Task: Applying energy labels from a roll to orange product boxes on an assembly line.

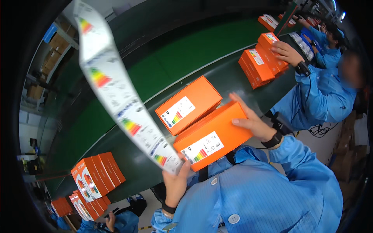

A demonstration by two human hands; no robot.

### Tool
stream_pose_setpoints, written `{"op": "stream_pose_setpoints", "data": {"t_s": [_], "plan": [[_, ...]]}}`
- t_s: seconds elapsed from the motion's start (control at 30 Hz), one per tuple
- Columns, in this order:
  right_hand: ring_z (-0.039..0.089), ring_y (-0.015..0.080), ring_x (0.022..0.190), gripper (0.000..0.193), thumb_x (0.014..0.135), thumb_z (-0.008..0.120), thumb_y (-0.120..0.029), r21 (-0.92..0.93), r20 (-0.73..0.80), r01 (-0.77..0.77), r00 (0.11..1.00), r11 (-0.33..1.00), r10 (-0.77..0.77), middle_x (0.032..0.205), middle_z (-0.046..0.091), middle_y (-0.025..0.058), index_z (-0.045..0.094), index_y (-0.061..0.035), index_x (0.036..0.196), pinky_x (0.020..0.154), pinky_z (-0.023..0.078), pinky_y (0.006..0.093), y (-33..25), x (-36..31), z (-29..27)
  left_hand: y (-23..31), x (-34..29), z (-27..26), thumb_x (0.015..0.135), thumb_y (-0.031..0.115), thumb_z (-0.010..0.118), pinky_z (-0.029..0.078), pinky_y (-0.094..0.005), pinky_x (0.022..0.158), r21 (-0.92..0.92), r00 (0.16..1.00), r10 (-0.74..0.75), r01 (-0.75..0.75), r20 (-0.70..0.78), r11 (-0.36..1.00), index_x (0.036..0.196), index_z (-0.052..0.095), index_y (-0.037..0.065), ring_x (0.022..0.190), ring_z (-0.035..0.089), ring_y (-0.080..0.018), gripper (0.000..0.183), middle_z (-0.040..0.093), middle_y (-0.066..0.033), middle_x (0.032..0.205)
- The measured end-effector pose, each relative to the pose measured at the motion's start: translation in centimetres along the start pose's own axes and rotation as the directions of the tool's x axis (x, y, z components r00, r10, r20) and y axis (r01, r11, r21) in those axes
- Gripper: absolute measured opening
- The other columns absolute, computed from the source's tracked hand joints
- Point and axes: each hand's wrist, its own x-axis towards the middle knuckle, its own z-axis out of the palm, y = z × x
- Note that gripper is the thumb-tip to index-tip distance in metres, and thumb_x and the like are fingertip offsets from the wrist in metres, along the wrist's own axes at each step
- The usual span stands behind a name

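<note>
My right hand [254, 123] grips the right end of an orange box [231, 126], thumb on its top face and fingers along the far side. A white label with coloured energy bars is on that face. At the box's near left corner, my left hand [176, 184] pinches the lower end of a long strip of white energy labels [118, 93]. The strip curls up toward the upper left. Just beyond the held box, a second orange box [204, 93] with a similar label lies on the dark green work surface [136, 169].
A green conveyor belt [155, 73] runs behind the work surface. Stacked orange boxes [256, 70] stand at the right, where a co-worker's hand [287, 53] touches one. More orange boxes [107, 173] are stacked at the lower left, near another person's hand [110, 221].
</note>
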Motion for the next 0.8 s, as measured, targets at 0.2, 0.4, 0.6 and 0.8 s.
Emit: {"op": "stream_pose_setpoints", "data": {"t_s": [0.2,0.4,0.6,0.8], "plan": [[0.043,0.0162,0.113,0.073,0.077,0.061,-0.022,0.417,0.077,-0.020,0.997,0.909,-0.014,0.125,0.043,0.0100,0.022,-0.0027,0.136,0.097,0.031,0.0289,-8.1,5.7,0.7,6.4,2.6,0.2,0.077,0.003,0.062,0.039,-0.0271,0.081,0.004,0.921,0.369,-0.371,-0.124,0.929,0.093,0.054,0.001,0.088,0.051,-0.0139,0.018,0.053,-0.0052,0.094],[0.048,0.0171,0.109,0.056,0.079,0.058,-0.033,0.340,0.187,-0.239,0.965,0.910,0.184,0.119,0.050,0.0103,0.042,-0.0025,0.123,0.093,0.035,0.0293,-2.6,11.0,0.6,1.7,9.6,-1.4,0.080,0.008,0.061,0.039,-0.0233,0.074,-0.033,0.973,0.203,-0.208,-0.110,0.978,0.096,0.053,0.000,0.080,0.050,-0.0093,0.020,0.054,-0.0020,0.085],[0.051,0.0155,0.105,0.050,0.083,0.055,-0.033,0.589,0.314,-0.360,0.927,0.724,0.206,0.115,0.053,0.0105,0.043,-0.0024,0.121,0.091,0.040,0.0290,-1.2,10.8,0.4,0.3,9.6,-1.0,0.083,0.016,0.059,0.037,-0.0297,0.087,-0.302,0.996,-0.015,-0.012,-0.088,0.953,0.112,0.048,-0.004,0.099,0.050,-0.0160,0.037,0.054,-0.0094,0.109],[0.047,0.0164,0.110,0.058,0.080,0.055,-0.022,0.642,0.092,-0.035,0.995,0.766,-0.031,0.123,0.045,0.0098,0.031,-0.0046,0.130,0.094,0.038,0.0305,-3.6,7.3,-2.4,4.4,8.3,1.6,0.085,0.017,0.055,0.047,-0.0333,0.079,-0.128,0.982,0.187,-0.184,0.009,0.975,0.110,0.046,-0.001,0.103,0.052,-0.0210,0.031,0.053,-0.0144,0.109]]}}
